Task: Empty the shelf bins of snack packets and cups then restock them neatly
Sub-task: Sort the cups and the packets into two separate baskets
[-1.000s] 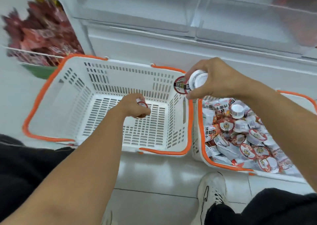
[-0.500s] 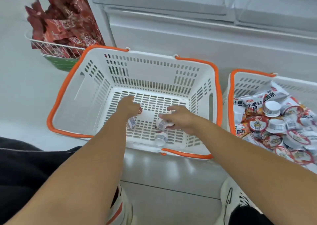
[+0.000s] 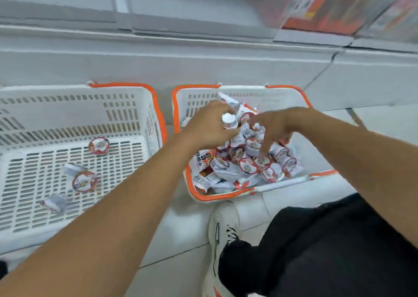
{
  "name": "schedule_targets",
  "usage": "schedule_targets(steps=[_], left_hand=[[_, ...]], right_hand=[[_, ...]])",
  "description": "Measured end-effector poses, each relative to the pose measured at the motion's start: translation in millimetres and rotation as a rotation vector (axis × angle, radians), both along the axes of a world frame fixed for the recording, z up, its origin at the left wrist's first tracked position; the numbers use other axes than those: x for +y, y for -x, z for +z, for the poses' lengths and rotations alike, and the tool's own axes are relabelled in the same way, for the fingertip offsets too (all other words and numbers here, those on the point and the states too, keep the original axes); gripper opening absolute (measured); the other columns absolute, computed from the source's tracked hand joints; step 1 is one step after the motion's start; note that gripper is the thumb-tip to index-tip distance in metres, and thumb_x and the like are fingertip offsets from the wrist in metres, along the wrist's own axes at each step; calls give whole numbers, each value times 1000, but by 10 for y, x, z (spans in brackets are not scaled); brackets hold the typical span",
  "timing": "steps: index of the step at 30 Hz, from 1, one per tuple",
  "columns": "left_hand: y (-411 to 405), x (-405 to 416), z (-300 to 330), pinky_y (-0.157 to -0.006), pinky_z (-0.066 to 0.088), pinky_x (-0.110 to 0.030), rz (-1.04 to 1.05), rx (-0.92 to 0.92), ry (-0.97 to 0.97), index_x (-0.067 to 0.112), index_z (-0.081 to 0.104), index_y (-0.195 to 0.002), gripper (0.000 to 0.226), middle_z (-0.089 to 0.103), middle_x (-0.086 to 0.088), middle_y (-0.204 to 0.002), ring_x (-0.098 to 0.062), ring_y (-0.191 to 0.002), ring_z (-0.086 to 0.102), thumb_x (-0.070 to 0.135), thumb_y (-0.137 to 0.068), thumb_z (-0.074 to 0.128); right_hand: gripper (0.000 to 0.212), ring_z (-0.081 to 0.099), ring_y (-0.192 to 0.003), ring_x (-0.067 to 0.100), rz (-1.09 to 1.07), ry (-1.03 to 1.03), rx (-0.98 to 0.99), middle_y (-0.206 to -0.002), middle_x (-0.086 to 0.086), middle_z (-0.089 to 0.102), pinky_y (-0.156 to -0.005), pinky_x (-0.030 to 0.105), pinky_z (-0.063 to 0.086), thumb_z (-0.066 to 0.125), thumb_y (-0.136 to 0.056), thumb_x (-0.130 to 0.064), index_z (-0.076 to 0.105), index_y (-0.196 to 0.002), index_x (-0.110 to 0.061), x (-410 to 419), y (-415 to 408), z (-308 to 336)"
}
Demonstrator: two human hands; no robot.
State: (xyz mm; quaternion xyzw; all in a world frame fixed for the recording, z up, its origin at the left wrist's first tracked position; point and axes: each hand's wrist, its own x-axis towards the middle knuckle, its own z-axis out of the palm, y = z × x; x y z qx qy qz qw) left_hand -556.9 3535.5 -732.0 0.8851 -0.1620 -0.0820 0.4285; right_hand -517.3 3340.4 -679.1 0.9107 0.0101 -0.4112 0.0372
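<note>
Two white baskets with orange rims stand on the floor. The left basket [image 3: 144, 106] holds a few small cups: one [image 3: 99, 145] near the back, one [image 3: 84, 181] in the middle, one [image 3: 55, 202] lying near the front. The right basket [image 3: 282, 93] is full of small cups and snack packets [image 3: 246, 167]. My left hand [image 3: 208, 124] is over the right basket and grips a white cup [image 3: 229, 120]. My right hand [image 3: 271, 127] reaches down into the pile with spread fingers, fingertips touching cups.
A white shelf base [image 3: 203, 54] runs behind the baskets, with clear empty bins [image 3: 192, 4] above. Orange-red packets [image 3: 328, 9] fill a bin at the top right. My white shoe [image 3: 224, 228] and dark-trousered knee [image 3: 328, 251] are on the tiled floor below the right basket.
Both hands left the left basket, leaving cups on its floor, and moved right into the full basket. My left hand has taken hold of a white cup. The view swung right.
</note>
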Motion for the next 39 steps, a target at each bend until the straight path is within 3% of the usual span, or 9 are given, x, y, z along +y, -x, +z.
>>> schedule_targets(steps=[3,9,15,19,25,27,30,35,39], left_hand=[[28,-315,-223,-113,33,-40,-89,91,-292,25,31,-152,88,22,-8,-160,-31,-144,29,41,-80,78],[15,-188,-671,-111,39,-49,-178,265,-579,34,7,-157,119,13,-8,-163,-35,-140,36,50,-68,84],[41,-698,-822,-97,49,-41,-343,378,-665,15,45,-139,85,54,-8,-137,-29,-119,54,53,-71,80],[17,-929,-948,-110,41,-46,-273,619,-487,26,12,-157,134,29,-12,-157,-35,-136,40,62,-49,84],[-6,-941,-1143,-108,40,-32,-49,729,-95,37,30,-150,123,47,6,-142,-18,-127,49,75,-46,83],[16,-993,-1143,-109,36,-30,-43,715,-119,38,28,-151,117,44,11,-141,-15,-127,46,80,-53,77],[-23,-1094,-1210,-113,34,-48,-65,658,-255,47,17,-152,149,34,1,-157,-28,-139,39,100,-19,58],[-124,-1070,-1115,-106,45,-36,-110,610,-273,34,24,-154,124,41,0,-152,-24,-131,48,56,-50,88],[-77,-1036,-1045,-91,54,-35,-122,454,-305,30,42,-144,105,59,3,-131,-20,-110,60,52,-49,82]], right_hand=[[147,18,-150,30,56,-51,-119,-165,10,11,-119,44,28,97,-49,-43,0,-159,-24,-454,327,-550],[151,25,-143,50,-132,-142,-241,-161,-1,-27,-110,59,37,96,-39,-55,-2,-154,-43,-480,617,-1213],[118,29,-142,40,-196,-298,-409,-165,0,-5,-109,44,36,96,-51,-35,33,-151,-35,-550,567,-1345],[102,38,-139,23,-249,-464,-464,-158,-1,23,-113,42,36,95,-46,-25,52,-139,-29,-652,532,-1369],[113,33,-142,25,-331,-437,-407,-156,5,26,-111,35,37,92,-58,-16,30,-153,-23,-771,510,-1430],[114,36,-139,25,-437,-506,-365,-154,8,32,-108,31,39,93,-58,-10,30,-153,-21,-817,506,-1428],[102,50,-120,21,-509,-580,-264,-138,7,49,-88,27,46,89,-62,0,39,-149,-21,-867,443,-1342],[96,64,-82,25,-751,-712,-135,-102,10,60,-57,34,57,82,-64,12,45,-144,-27,-785,347,-1255],[91,68,-96,36,-901,-782,-142,-109,15,66,-70,59,59,82,-57,16,57,-131,-29,-718,352,-1310]])
